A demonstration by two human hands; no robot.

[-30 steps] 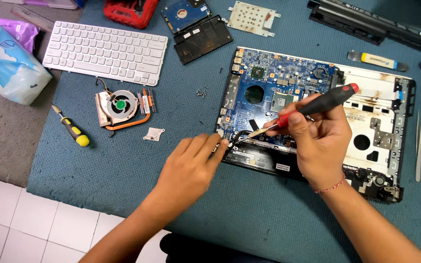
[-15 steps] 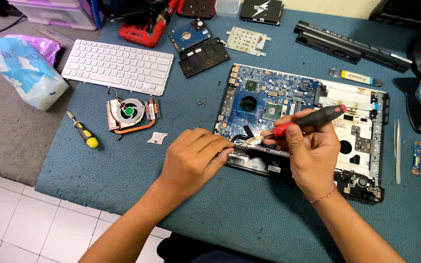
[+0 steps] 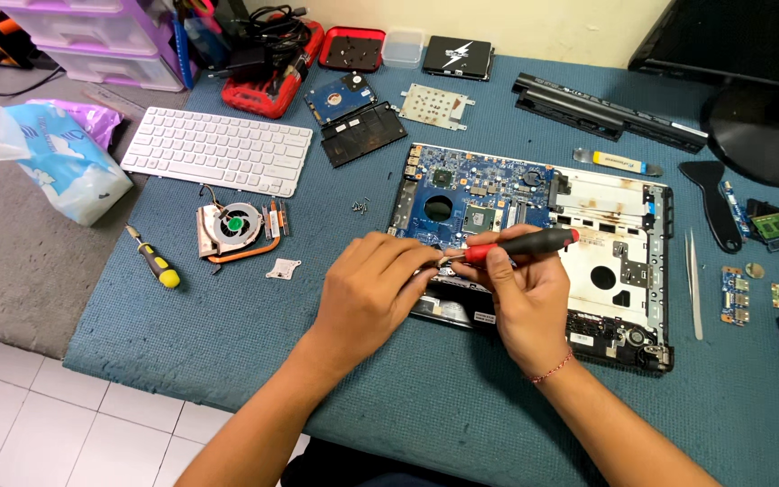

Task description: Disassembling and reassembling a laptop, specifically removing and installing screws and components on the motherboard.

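Right hand [image 3: 520, 298]: clamped around a red-and-black screwdriver [image 3: 520, 245], handle angled up to the right, tip pointing left toward the other hand.
Left hand [image 3: 371, 289]: fingers curled together at the driver's tip, pinching something too small to make out.
Work spot: front edge of the blue motherboard [image 3: 480, 194], which sits in the open laptop base [image 3: 624, 271] on the blue tabletop [image 3: 227, 343].
Doing it well: judged from the grip, the left fingers should steady the tip so it seats squarely before any turn; light downward pressure, shaft in line with the fastener.
Risk: a slip could scrape the board.
Nearby: loose screws [image 3: 361, 206], cooling fan [image 3: 234, 225] and a yellow-handled screwdriver [image 3: 155, 260] lie well apart to the left.
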